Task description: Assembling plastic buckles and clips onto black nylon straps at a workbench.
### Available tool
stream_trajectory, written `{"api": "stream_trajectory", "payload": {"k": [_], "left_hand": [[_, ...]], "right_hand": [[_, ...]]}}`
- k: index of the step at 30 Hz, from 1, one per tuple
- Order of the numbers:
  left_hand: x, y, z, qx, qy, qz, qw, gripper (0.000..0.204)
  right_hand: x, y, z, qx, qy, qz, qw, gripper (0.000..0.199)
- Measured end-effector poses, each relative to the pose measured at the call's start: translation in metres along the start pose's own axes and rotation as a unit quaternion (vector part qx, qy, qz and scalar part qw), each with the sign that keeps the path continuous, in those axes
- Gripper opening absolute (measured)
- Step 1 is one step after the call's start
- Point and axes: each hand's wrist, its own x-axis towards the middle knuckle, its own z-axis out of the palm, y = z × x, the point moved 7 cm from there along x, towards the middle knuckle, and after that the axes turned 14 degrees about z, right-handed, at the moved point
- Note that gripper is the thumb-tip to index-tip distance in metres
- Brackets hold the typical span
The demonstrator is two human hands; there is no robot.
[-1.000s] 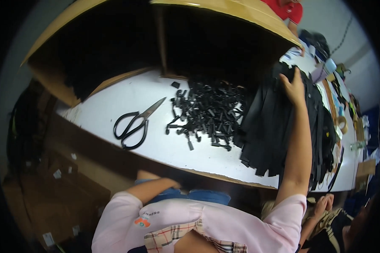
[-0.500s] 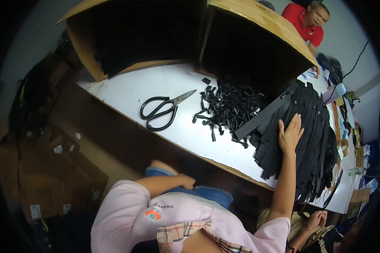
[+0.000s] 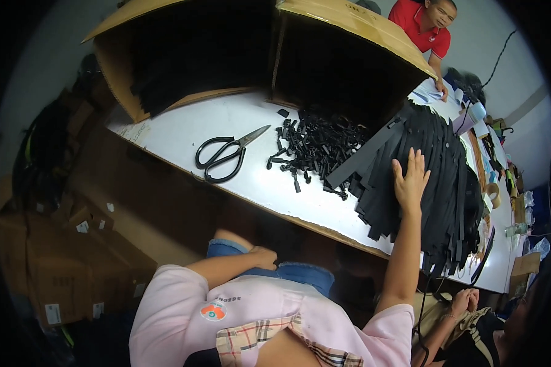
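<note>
My right hand (image 3: 412, 183) lies flat on a thick pile of black fabric strips (image 3: 438, 202), its fingers stretched out and pointing away from me. My left hand (image 3: 263, 258) rests on my lap against blue denim shorts; its fingers are mostly hidden. Beside the strips, to the left, is a heap of small black parts that look like zipper pulls (image 3: 324, 147). One wide strip (image 3: 364, 156) sticks out over the edge of that heap. Further left, black-handled scissors (image 3: 229, 153) lie on the white table (image 3: 281, 196) with their blades a little apart.
Two open cardboard boxes (image 3: 349, 18) with dark insides stand along the table's far side. Behind them a person in a red shirt (image 3: 419, 27) leans on the table. Another person's clasped hands (image 3: 465, 301) are at lower right. Stacked cartons (image 3: 73, 275) fill the floor at left.
The whole view has shifted, so the table and things sit slightly further left and up. My right hand stays flat on the strips; my left stays on my lap.
</note>
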Motion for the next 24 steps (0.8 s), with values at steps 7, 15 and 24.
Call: {"api": "stream_trajectory", "payload": {"k": [7, 15, 24], "left_hand": [[0.014, -0.014, 0.003, 0.037, -0.005, -0.058, 0.998, 0.051], [-0.04, 0.028, -0.045, 0.015, 0.136, 0.044, 0.99, 0.04], [-0.264, 0.009, -0.275, -0.007, 0.631, 0.089, 0.771, 0.022]], "right_hand": [[-0.094, -0.044, -0.024, 0.131, 0.067, -0.11, 0.983, 0.054], [-0.104, -0.045, -0.005, 0.109, 0.012, -0.077, 0.991, 0.049], [-0.101, -0.051, -0.005, 0.107, -0.008, -0.073, 0.992, 0.045]]}}
